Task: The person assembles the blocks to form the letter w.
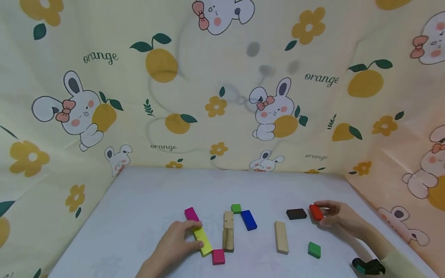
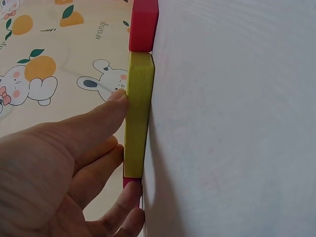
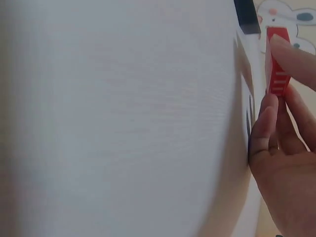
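Observation:
My left hand [image 1: 176, 240] rests on a row of wooden blocks, its thumb and fingertips touching the yellow block [image 2: 138, 118]. Other fingers of that hand reach over the far magenta block [image 1: 191, 214], which adjoins one end of the yellow block. At the other end sits a near magenta block [image 1: 218, 256]. With thumb and fingers, my right hand [image 1: 344, 219] pinches a red block [image 3: 278, 61], which has pale stripes on its narrow end. A dark brown block [image 1: 296, 214] lies just left of the red block.
Two natural wood blocks [image 1: 228, 231] stand end to end mid-table, by a green block [image 1: 236, 209] and a blue block [image 1: 248, 220]. A longer pale block [image 1: 281, 237] and another green block [image 1: 314, 250] lie further right. A patterned cloth [image 1: 208, 96] encloses the white table [image 1: 156, 185].

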Motion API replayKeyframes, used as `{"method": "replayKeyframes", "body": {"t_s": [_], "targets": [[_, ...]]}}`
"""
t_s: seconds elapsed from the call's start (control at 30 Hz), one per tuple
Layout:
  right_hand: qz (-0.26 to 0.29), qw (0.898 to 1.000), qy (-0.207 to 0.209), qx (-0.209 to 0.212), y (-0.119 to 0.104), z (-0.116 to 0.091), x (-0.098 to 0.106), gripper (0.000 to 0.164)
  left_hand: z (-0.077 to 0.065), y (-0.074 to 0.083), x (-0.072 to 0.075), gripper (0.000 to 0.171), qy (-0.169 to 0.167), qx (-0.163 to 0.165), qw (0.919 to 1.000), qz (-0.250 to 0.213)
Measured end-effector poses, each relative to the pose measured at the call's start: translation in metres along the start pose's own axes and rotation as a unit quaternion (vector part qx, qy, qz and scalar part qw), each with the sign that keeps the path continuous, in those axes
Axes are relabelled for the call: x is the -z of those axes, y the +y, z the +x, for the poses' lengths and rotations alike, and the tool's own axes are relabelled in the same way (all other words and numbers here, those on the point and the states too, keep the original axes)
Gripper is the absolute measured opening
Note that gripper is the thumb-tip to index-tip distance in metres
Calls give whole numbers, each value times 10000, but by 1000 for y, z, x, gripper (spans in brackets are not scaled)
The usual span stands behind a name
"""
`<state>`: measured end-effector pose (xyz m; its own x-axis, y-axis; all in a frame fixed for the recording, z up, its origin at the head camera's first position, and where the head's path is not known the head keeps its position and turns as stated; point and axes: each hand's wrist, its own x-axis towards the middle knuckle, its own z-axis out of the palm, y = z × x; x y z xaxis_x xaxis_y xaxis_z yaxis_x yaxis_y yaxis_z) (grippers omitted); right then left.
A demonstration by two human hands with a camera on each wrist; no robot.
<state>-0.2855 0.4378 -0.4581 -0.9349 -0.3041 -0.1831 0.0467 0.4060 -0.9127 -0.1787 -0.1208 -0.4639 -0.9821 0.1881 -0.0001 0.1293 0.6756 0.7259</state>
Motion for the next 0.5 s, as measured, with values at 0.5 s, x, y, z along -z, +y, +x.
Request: {"method": "replayKeyframes", "body": {"t_s": [0.5], "targets": [[-311, 9986, 418, 79, -22, -27, -32, 68, -1, 3, -1, 49, -2, 139, 9999, -11]]}}
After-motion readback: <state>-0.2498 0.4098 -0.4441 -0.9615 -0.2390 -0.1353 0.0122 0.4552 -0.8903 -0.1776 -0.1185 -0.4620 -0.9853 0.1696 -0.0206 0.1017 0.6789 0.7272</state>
